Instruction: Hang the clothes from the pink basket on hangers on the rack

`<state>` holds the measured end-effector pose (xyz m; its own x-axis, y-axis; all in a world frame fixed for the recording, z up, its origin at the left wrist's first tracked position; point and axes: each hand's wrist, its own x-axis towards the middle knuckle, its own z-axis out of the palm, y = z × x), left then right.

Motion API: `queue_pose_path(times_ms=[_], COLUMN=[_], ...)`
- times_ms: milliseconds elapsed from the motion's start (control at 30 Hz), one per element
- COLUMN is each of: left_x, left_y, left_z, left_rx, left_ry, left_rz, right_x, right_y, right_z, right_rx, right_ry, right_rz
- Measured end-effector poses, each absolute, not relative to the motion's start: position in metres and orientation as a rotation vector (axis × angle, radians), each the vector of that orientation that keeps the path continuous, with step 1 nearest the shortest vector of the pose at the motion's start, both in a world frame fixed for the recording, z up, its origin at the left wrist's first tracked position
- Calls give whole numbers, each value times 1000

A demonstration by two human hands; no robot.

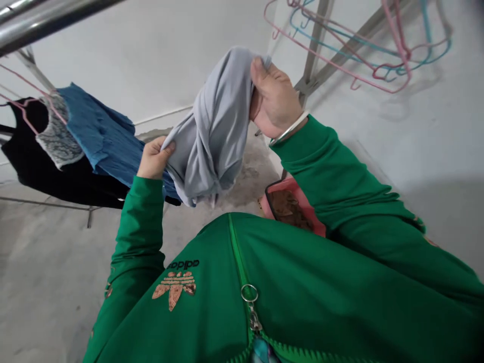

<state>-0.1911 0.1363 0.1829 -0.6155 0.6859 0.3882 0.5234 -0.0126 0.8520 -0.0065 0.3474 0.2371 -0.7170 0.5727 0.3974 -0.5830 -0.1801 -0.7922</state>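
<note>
A light grey garment (219, 121), twisted and folded in its middle, is stretched in the air between both hands; its exact kind I cannot make out. My left hand (154, 159) pinches its lower left edge, thumb on top. Higher up, my right hand (275, 98) is closed on the upper right edge, with the thumb pressed against the cloth. A pale bangle (289, 128) circles my right wrist. Just behind my left hand hangs a blue garment (102, 133). The fingers of both hands are partly hidden by the cloth.
Pink hangers (340, 53) and blue hangers hang on a metal frame (315, 80) at upper right. A metal rail (49, 22) crosses the upper left. Beside the blue garment hang a patterned piece (58, 133) and a black garment (28, 143). A pink basket (268, 204) stands on the floor below.
</note>
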Motion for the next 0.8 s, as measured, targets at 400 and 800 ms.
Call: queue_pose_path(times_ms=[400, 800], left_x=[-215, -113], left_y=[116, 165], left_z=[221, 106], left_rx=[1299, 1382], left_ry=[2812, 2818], left_rz=[1779, 979], right_x=[-27, -44], right_y=[334, 307], right_z=[262, 261], right_rx=[119, 105], right_ry=[-1289, -1237], right_rz=[2282, 2309])
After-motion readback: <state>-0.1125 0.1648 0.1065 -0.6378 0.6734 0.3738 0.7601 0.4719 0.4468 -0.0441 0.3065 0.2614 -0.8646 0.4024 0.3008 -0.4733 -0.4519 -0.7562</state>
